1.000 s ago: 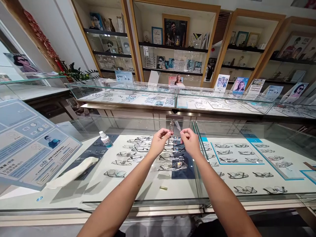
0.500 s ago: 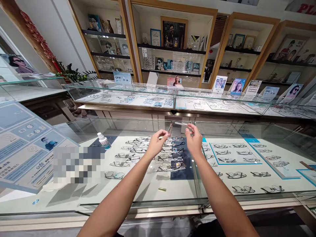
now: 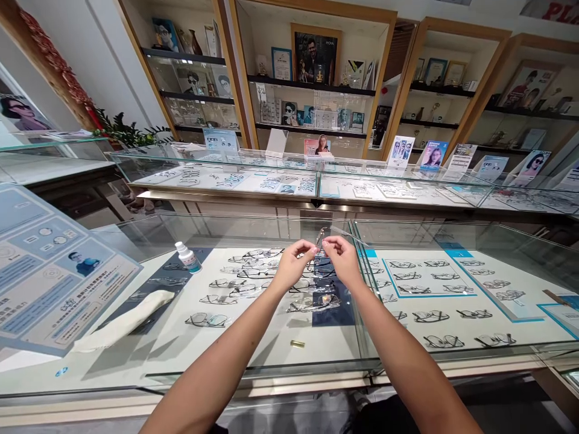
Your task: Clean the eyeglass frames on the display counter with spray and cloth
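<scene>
Above the glass display case, a pair of eyeglasses (image 3: pixel 321 234) is held up between my hands. My left hand (image 3: pixel 295 260) pinches the frame from the left, thumb and forefinger closed on it. Fingers of my right hand (image 3: pixel 342 258) are also closed on it, close to the left fingertips. A thin, pale strip (image 3: pixel 346 232) reaches rightward over the right hand; whether it is a temple arm of the glasses I cannot tell. Below, rows of eyeglasses (image 3: pixel 312 304) lie inside the case, partly behind my hands and forearms.
A white spray bottle (image 3: pixel 188 259) stands on the left of the glass top, near a crumpled pale cloth (image 3: pixel 129 319). A large blue printed board (image 3: pixel 67 271) leans at far left. Beneath my arms lies a small gold-coloured piece (image 3: pixel 297 344). Another display case (image 3: pixel 226 191) runs behind.
My right hand has moved left and down, from the outer end of the pale strip to the frame beside my left hand. The left hand has shifted slightly right and down.
</scene>
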A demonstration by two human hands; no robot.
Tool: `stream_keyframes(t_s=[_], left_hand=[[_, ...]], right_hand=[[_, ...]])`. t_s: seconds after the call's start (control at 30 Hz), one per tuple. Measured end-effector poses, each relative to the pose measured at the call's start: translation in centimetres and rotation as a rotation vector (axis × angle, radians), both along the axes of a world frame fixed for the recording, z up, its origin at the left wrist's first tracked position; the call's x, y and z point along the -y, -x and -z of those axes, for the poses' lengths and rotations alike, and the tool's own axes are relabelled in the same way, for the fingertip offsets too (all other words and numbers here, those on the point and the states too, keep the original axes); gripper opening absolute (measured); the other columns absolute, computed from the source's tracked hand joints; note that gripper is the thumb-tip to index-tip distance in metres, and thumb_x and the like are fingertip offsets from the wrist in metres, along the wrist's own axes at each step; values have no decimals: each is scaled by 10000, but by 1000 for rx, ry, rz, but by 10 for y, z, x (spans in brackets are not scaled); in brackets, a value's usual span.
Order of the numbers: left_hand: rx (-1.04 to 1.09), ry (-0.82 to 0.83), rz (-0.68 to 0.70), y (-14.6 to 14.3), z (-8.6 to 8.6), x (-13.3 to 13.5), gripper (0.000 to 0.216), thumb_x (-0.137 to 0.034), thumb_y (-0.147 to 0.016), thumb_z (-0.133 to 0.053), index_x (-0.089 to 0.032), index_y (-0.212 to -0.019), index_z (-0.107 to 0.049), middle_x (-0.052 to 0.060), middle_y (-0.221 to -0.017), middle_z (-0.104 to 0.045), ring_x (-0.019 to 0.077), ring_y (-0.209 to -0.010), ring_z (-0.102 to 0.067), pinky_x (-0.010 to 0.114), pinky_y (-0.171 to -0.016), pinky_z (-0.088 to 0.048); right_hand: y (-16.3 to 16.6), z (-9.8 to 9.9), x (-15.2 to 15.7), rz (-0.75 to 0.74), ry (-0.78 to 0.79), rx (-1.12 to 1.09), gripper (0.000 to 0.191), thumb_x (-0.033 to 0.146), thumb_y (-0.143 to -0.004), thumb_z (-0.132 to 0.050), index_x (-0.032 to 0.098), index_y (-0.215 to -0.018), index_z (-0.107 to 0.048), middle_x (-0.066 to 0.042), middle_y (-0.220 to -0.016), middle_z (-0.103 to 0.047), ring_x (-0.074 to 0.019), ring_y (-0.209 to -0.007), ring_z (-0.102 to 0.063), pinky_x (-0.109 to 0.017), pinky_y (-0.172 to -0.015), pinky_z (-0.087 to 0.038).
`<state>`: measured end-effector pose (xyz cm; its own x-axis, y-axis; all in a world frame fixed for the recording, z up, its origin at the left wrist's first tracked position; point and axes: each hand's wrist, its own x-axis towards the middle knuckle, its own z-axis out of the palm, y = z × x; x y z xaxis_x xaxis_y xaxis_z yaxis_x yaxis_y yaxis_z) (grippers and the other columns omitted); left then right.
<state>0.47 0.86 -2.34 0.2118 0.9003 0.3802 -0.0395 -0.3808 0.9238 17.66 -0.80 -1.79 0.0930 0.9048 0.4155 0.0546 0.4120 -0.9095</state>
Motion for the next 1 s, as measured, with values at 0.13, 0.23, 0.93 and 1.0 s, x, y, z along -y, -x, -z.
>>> stream_keyframes(t_s=[0.13,0.23,0.93,1.0], left_hand=[[-20,-11,20,-5,5,2,314,-510,-871,-769,-198,-872,-730,48,-881,-722,200,-835,-656,339,-797,-560],[14,11,1,-4,4,3,331,-525,-868,-770,-196,-874,-728,57,-899,-737,201,-829,-666,352,-808,-573],[468,191,-273,22,-19,-9,412,-496,-702,-902,-191,-879,-689,73,-1031,-738,195,-1004,-690,397,-913,-624],[459,180,-280,23,-19,-10,414,-500,-703,-900,-191,-884,-692,77,-1032,-740,203,-1013,-695,404,-915,-623]], right_hand=[[2,-2,-1,-17,49,-73,387,578,-816,-755,206,-910,-699,-6,-707,-651,-165,-618,-578,-290,-579,-433],[-1,-5,-1,-11,54,-67,377,580,-826,-739,211,-879,-680,8,-666,-624,-155,-587,-554,-287,-568,-428],[-12,-6,-6,-55,414,-191,293,453,-682,-754,200,-757,-625,17,-666,-613,-95,-492,-435,-236,-458,-251],[-13,-3,-8,-28,415,-165,302,458,-697,-751,204,-801,-624,15,-684,-614,-107,-512,-445,-247,-480,-283]])
